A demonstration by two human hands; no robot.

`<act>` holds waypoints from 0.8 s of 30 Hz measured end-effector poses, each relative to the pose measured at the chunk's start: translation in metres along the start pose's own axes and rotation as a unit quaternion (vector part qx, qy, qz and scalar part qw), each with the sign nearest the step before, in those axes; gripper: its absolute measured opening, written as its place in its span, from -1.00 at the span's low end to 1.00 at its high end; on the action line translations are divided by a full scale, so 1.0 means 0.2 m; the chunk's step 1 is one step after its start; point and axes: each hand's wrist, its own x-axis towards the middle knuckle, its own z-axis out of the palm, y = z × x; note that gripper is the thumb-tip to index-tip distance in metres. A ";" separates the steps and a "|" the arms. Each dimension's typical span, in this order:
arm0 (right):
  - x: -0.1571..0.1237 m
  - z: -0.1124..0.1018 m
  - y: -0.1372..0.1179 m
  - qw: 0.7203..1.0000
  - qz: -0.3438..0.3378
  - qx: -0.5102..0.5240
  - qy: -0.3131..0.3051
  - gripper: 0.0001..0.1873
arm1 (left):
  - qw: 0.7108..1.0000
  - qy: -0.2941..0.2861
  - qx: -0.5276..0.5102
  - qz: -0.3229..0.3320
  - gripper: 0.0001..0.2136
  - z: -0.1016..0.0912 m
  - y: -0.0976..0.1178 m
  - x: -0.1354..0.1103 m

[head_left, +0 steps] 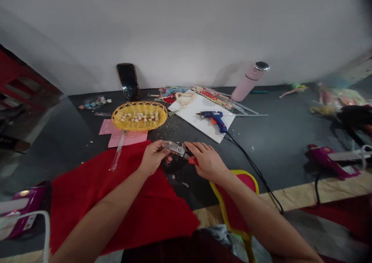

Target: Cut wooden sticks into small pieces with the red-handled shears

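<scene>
My right hand is closed round the red handles of a pair of pruning shears, whose metal blade points left. My left hand is closed at the blade end, with thumb and fingers pressed together by the blade. Whatever it pinches is too small or hidden to name. Under my left wrist lies a red cloth, spread over the dark table. Small pale crumbs are scattered below and beyond the shears. Above my left hand stands a yellow woven basket holding several small whitish pieces.
A blue glue gun lies on a white board, its black cord running off the front edge. Behind are thin sticks, a pink bottle and a propped phone. Purple devices flank both sides; a red chair stands in front.
</scene>
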 end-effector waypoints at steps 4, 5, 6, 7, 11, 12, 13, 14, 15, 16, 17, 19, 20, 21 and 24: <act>0.00 -0.02 0.02 1.000 -0.026 0.004 -0.011 -0.18 | 1.000 -0.008 -0.003 -0.024 -0.87 -0.01 0.01 0.00; 0.00 -0.02 0.02 1.000 -0.029 0.004 -0.012 -0.18 | 1.000 -0.009 -0.005 -0.029 -0.87 -0.01 0.01 0.00; 0.00 -0.02 0.02 0.999 -0.030 0.003 -0.013 -0.18 | 0.999 -0.011 -0.007 -0.032 -0.87 -0.01 0.01 0.00; 0.00 -0.02 0.02 0.999 -0.030 0.003 -0.013 -0.18 | 0.999 -0.013 -0.009 -0.036 -0.87 -0.01 0.01 0.00; 0.00 -0.02 0.03 0.999 -0.030 0.006 -0.015 -0.17 | 0.998 -0.031 -0.017 -0.050 -0.86 -0.01 0.02 0.00; 0.00 -0.03 0.03 0.999 -0.031 0.006 -0.016 -0.18 | 0.998 -0.035 -0.020 -0.054 -0.85 -0.01 0.02 0.00; 0.00 -0.03 0.03 0.999 -0.032 0.007 -0.017 -0.19 | 0.997 -0.038 -0.023 -0.058 -0.85 -0.02 0.02 0.00; 0.00 -0.03 0.02 0.999 -0.032 0.007 -0.017 -0.20 | 0.997 -0.040 -0.025 -0.060 -0.84 -0.02 0.02 0.00; 0.00 -0.03 0.02 0.999 -0.032 0.007 -0.016 -0.22 | 0.997 -0.041 -0.026 -0.062 -0.84 -0.02 0.02 -0.01; 0.00 -0.03 0.02 0.999 -0.032 0.008 -0.013 -0.24 | 0.997 -0.040 -0.027 -0.061 -0.84 -0.02 0.02 -0.01; 0.00 -0.02 0.02 0.999 -0.030 0.009 -0.010 -0.25 | 0.997 -0.037 -0.027 -0.060 -0.84 -0.02 0.02 -0.01; 0.00 -0.01 0.01 1.000 -0.021 0.011 -0.003 -0.28 | 0.998 -0.031 -0.026 -0.058 -0.85 -0.02 0.02 -0.01; 0.00 -0.01 0.01 1.000 -0.016 0.012 -0.001 -0.28 | 0.998 -0.027 -0.024 -0.057 -0.85 -0.02 0.02 -0.01; 0.00 0.00 0.00 1.000 -0.012 0.013 0.000 -0.28 | 0.998 -0.024 -0.021 -0.056 -0.84 -0.02 0.01 -0.01; -0.01 0.00 -0.01 1.000 -0.007 0.018 -0.001 -0.26 | 0.998 -0.023 -0.019 -0.046 -0.82 -0.02 0.01 -0.01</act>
